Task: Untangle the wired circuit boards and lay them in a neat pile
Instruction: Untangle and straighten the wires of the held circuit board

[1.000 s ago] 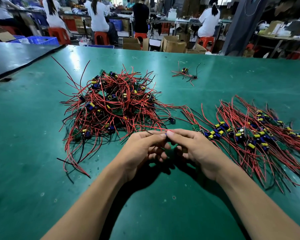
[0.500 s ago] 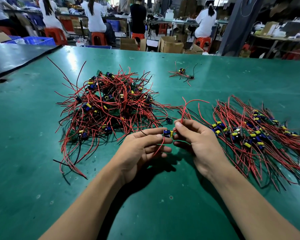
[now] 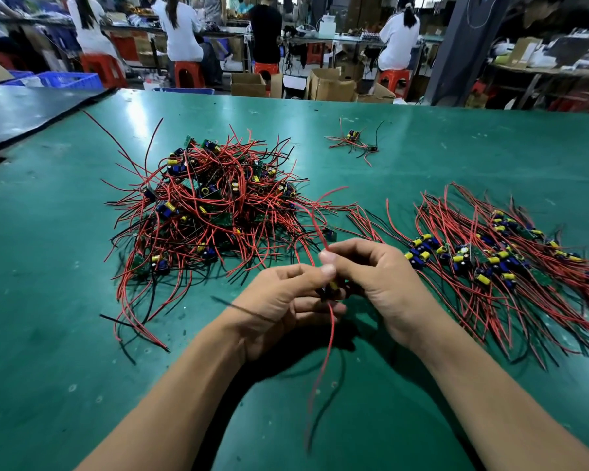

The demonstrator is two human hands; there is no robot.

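Note:
A tangled heap of small circuit boards (image 3: 211, 212) with red and black wires lies left of centre on the green table (image 3: 422, 137). To the right, a neater pile of boards (image 3: 497, 260) lies with its wires combed one way. Between them, my left hand (image 3: 286, 300) and my right hand (image 3: 381, 280) both pinch one small wired board (image 3: 333, 286), mostly hidden by my fingers. One of its red wires (image 3: 323, 368) hangs down toward me; another rises up past my right fingertips.
A single stray board with wires (image 3: 354, 141) lies at the far middle of the table. A dark mat (image 3: 24, 110) covers the far left corner. Beyond the table's far edge, people sit on red stools among cardboard boxes.
The held board has come up off the table and free of the heap. Its red wires have swung, one now hanging down toward me, and both hands have shifted slightly nearer.

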